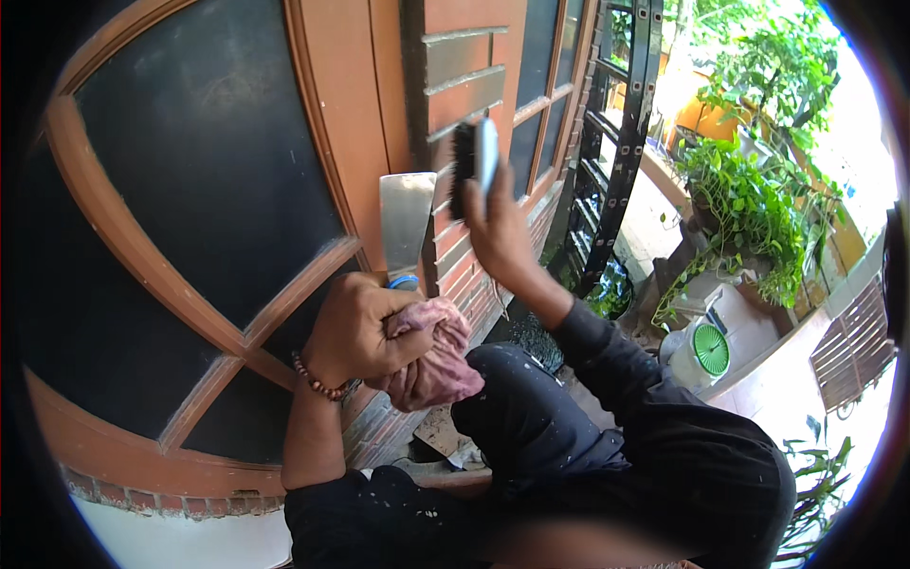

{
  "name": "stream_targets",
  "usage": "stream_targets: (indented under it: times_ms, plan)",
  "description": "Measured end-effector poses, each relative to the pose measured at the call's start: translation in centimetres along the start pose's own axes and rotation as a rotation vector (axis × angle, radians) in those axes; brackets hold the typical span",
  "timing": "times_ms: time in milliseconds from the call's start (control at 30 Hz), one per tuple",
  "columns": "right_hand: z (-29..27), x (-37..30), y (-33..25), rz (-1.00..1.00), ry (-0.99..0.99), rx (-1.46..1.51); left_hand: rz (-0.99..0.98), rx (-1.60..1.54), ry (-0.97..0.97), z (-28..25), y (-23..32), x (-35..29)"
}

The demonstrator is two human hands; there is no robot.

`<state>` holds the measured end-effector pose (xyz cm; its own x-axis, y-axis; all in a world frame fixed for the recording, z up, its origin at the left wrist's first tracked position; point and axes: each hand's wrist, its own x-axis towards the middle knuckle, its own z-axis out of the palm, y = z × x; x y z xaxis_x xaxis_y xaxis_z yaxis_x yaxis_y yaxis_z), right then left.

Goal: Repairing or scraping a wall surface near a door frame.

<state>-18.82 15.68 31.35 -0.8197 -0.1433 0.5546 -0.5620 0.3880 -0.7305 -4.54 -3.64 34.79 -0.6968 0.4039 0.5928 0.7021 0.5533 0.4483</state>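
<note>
My left hand (pixel 355 327), with a beaded bracelet at its wrist, is closed around a crumpled pink rag (pixel 441 365) and a scraper. The scraper's broad metal blade (pixel 406 223) points up beside the wooden door frame, and a bit of blue shows at its base; its handle is hidden in the hand. Farther up and to the right, my right hand (pixel 500 228) grips a brush (pixel 477 161) with black bristles and a pale blue-white back. The bristles face the brick column (pixel 460 104), close to its surface; whether they touch it I cannot tell.
Dark glass panes in an orange-brown wooden frame (pixel 299 289) fill the left side. Beyond the column stands a black metal rack or gate (pixel 616 133). To the right are leafy plants (pixel 758 209) and a white bucket with a green slotted top (pixel 709 351). My bent knee (pixel 531 389) is below my hands.
</note>
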Motion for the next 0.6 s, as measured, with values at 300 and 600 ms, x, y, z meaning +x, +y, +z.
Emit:
stream_targets:
  times_ms: [300,600]
  plan:
    - [-2.8,7.0,6.3,-0.428,0.083,-0.153,-0.042,-0.057,0.043,-0.4,-0.5,-0.6]
    - [-1.3,7.0,8.1,-0.410,0.054,0.085,-0.034,-0.024,0.090,1.7,-2.6,0.5]
